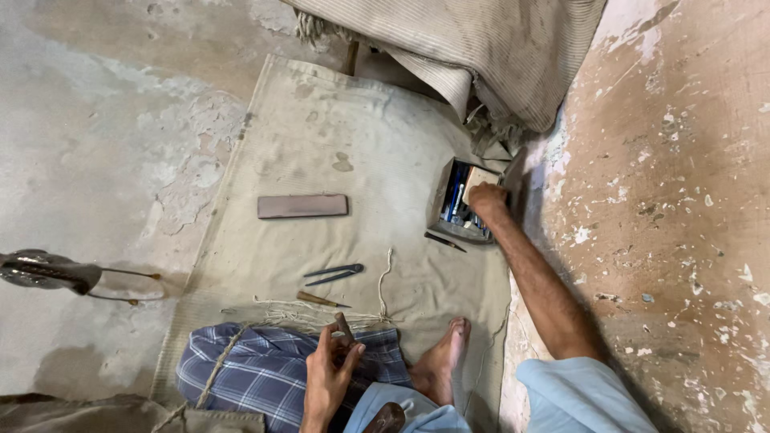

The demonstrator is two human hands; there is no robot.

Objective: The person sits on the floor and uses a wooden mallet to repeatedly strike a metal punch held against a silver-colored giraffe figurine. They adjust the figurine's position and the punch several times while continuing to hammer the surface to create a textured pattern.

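I sit on a beige cloth mat (pixel 377 152) on the floor. My right hand (pixel 486 200) reaches out to a small open metal tool box (pixel 446 210) holding blue and dark tools, fingers curled inside it over a pale flat piece. My left hand (pixel 329 370) rests on my checked lap cloth (pixel 265 369), closed around a short dark wooden-handled tool (pixel 344 325). In front of me lie a rectangular brown sharpening stone (pixel 302 206), a pair of blue-handled pliers (pixel 334 274), a small awl (pixel 321 300) and a dark thin tool (pixel 444 240) beside the box.
A striped cloth (pixel 481 48) drapes over something at the back. A peeling wall (pixel 674 216) stands close on the right. A shiny metal object (pixel 48 270) juts in at the left. White string (pixel 385 281) lies on the mat. My bare foot (pixel 439 361) is tucked in front.
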